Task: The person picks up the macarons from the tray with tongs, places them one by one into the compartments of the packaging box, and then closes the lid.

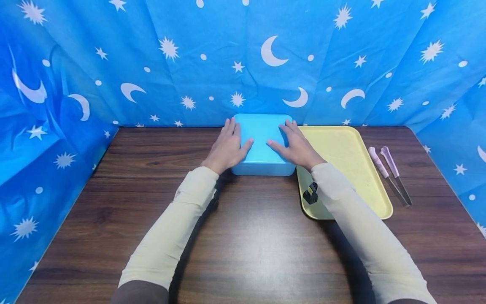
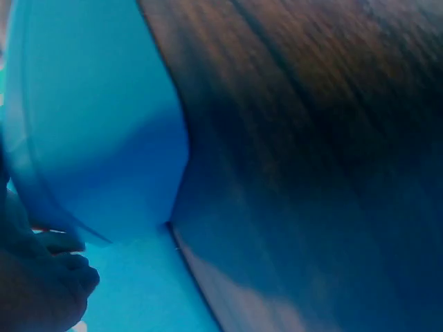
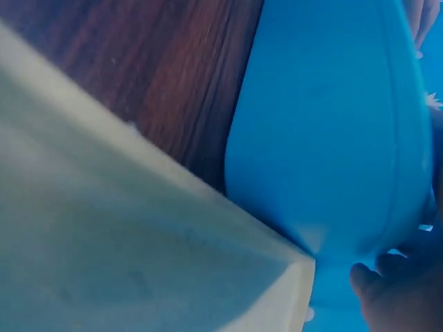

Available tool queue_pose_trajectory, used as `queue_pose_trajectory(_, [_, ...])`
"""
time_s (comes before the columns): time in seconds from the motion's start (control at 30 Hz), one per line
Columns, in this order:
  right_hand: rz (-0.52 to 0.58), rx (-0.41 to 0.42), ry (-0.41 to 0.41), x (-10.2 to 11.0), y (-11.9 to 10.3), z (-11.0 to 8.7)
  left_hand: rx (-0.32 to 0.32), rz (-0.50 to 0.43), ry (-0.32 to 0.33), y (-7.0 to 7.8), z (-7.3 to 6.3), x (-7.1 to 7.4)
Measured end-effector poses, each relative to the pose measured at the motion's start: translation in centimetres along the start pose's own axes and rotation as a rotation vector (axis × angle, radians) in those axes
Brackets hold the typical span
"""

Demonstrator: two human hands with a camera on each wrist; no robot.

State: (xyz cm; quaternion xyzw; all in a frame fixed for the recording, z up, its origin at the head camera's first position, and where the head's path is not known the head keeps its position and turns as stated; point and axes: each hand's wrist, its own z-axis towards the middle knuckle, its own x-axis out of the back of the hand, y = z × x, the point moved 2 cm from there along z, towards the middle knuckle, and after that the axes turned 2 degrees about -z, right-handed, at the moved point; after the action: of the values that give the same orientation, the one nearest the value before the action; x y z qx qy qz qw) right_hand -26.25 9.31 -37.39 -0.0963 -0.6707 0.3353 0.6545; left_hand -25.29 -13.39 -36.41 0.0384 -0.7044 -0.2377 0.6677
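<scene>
A light blue lidded box (image 1: 262, 145) stands at the back of the wooden table (image 1: 243, 236), near the curtain. My left hand (image 1: 228, 147) lies on the lid's left part, its fingers stretched along the left edge and the thumb pointing inward. My right hand (image 1: 295, 145) lies mirrored on the right part. Both hands look flat and touch the lid. In the left wrist view the box's side (image 2: 104, 138) fills the left, with fingertips (image 2: 52, 273) below it. In the right wrist view the box (image 3: 325, 138) sits beside the tray's rim (image 3: 104, 242).
A pale yellow tray (image 1: 347, 156) lies directly right of the box, under my right forearm. Two pink-handled knives (image 1: 391, 173) lie side by side right of the tray. A blue curtain with moons and stars (image 1: 243, 63) encloses the table at the back and both sides.
</scene>
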Motion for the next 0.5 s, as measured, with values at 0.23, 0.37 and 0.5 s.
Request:
queue_pose_trajectory(0.23, [-0.056, -0.013, -0.01, -0.24, 0.39, 0.86, -0.02, 0.039, 0.001, 0.23, 0.56, -0.78])
queue_pose_trajectory(0.37, [-0.089, -0.015, -0.026, -0.05, 0.32, 0.89, -0.014, 0.061, -0.007, 0.36, 0.61, -0.69])
queue_pose_trajectory(0.5, [-0.123, -0.009, -0.04, 0.11, 0.32, 0.96, -0.012, 0.083, -0.018, 0.51, 0.71, -0.63])
